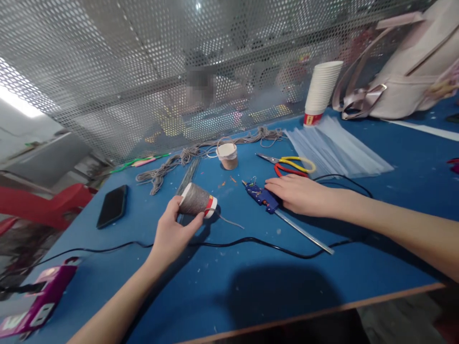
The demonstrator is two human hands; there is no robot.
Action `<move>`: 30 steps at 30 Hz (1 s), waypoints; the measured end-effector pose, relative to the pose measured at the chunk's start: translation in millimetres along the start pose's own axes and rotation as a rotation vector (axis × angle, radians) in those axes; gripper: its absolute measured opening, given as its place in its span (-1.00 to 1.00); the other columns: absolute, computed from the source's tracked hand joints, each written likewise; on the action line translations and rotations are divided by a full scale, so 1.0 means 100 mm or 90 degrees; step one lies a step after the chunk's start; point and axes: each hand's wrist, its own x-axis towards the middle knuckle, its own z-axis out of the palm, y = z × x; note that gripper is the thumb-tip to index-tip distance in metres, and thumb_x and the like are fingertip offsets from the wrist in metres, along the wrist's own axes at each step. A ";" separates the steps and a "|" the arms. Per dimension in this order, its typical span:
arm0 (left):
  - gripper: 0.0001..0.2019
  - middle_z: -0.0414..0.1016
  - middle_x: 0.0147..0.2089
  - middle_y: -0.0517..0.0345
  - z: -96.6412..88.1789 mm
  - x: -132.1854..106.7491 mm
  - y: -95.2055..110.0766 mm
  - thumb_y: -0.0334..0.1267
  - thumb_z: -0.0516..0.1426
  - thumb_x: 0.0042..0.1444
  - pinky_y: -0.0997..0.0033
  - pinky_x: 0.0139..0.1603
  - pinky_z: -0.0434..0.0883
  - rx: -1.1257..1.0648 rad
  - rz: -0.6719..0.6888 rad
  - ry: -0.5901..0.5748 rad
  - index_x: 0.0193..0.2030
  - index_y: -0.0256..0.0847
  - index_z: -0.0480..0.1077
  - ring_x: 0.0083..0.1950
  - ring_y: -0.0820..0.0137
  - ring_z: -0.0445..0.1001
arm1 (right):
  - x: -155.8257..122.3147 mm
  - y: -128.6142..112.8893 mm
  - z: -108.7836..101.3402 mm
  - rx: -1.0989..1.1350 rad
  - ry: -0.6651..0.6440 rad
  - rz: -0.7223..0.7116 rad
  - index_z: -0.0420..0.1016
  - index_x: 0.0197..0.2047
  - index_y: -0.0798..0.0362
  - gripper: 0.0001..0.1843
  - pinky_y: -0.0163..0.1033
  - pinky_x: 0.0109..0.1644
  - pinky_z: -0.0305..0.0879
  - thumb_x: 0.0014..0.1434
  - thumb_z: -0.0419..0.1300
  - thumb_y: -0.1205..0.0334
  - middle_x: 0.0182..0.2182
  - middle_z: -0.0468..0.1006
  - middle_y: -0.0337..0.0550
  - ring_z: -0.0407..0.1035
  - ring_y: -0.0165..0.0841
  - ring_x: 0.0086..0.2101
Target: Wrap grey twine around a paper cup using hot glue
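At the table (pixel 186 301), the yarn-wrapped cup (pixel 194 200) is gripped by the left hand (pixel 175 235) and the glue gun (pixel 258 193) touched by the right hand (pixel 304 195), hold unclear, gluing seemingly in hand, a firm grasp needed next.

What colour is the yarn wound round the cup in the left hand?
The yarn is grey, best seen in the head view.
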 end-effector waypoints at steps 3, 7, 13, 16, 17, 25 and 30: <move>-0.74 0.45 -0.28 0.13 0.02 -0.01 0.02 -0.16 0.25 -0.12 0.31 -0.18 0.35 -0.011 0.031 -0.022 -0.27 -0.17 0.40 -0.25 0.32 0.42 | 0.01 -0.01 0.00 0.022 -0.006 0.001 0.48 -0.06 0.12 -0.57 -0.09 -0.14 0.31 0.01 0.04 0.54 -0.10 0.51 0.08 0.43 -0.18 -0.20; -0.71 0.45 -0.30 0.14 0.03 -0.01 0.03 -0.17 0.28 -0.16 0.33 -0.24 0.37 -0.033 0.027 -0.020 -0.27 -0.17 0.41 -0.28 0.33 0.43 | 0.01 -0.05 -0.02 0.033 0.013 0.028 0.44 -0.14 0.15 -0.67 -0.14 -0.26 0.25 0.00 0.06 0.51 -0.17 0.47 0.08 0.39 -0.22 -0.31; -0.77 0.38 -0.43 0.22 0.02 0.02 0.12 -0.14 0.25 -0.13 0.42 -0.41 0.30 -0.013 0.012 -0.062 -0.35 -0.19 0.40 -0.43 0.43 0.33 | 0.00 -0.28 -0.13 0.400 0.195 0.144 0.34 -0.26 0.06 -0.84 -0.25 -0.34 0.27 0.02 0.13 0.30 -0.39 0.45 -0.18 0.32 -0.36 -0.43; -0.80 0.33 -0.49 0.25 0.03 0.04 0.19 -0.15 0.25 -0.14 0.43 -0.45 0.26 0.015 0.011 -0.060 -0.42 -0.19 0.37 -0.47 0.45 0.28 | 0.01 -0.51 -0.20 0.636 0.113 0.213 0.37 -0.21 0.04 -0.82 -0.30 -0.43 0.27 0.06 0.11 0.29 -0.46 0.46 -0.26 0.34 -0.41 -0.51; -0.80 0.33 -0.49 0.25 0.04 0.04 0.21 -0.15 0.25 -0.14 0.43 -0.45 0.26 0.022 0.010 -0.057 -0.43 -0.19 0.36 -0.47 0.44 0.28 | 0.01 -0.58 -0.21 0.681 0.088 0.230 0.38 -0.21 0.05 -0.83 -0.31 -0.44 0.27 0.08 0.13 0.27 -0.49 0.46 -0.27 0.34 -0.42 -0.53; -0.78 0.41 -0.42 0.23 0.17 -0.06 0.19 -0.15 0.24 -0.10 0.43 -0.34 0.32 -0.003 -0.017 -0.035 -0.36 -0.19 0.35 -0.39 0.42 0.37 | -0.02 -0.78 -0.06 0.658 0.079 0.262 0.39 -0.40 0.08 -0.96 -0.36 -0.44 0.14 0.03 0.15 0.29 -0.54 0.39 -0.32 0.22 -0.47 -0.51; -0.79 0.43 -0.38 0.22 0.18 -0.13 0.20 -0.16 0.20 -0.06 0.42 -0.26 0.34 0.003 -0.027 -0.053 -0.31 -0.19 0.35 -0.35 0.42 0.39 | -0.02 -0.80 -0.04 0.663 0.041 0.276 0.39 -0.39 0.08 -0.95 -0.38 -0.47 0.11 0.00 0.14 0.31 -0.54 0.39 -0.33 0.20 -0.48 -0.52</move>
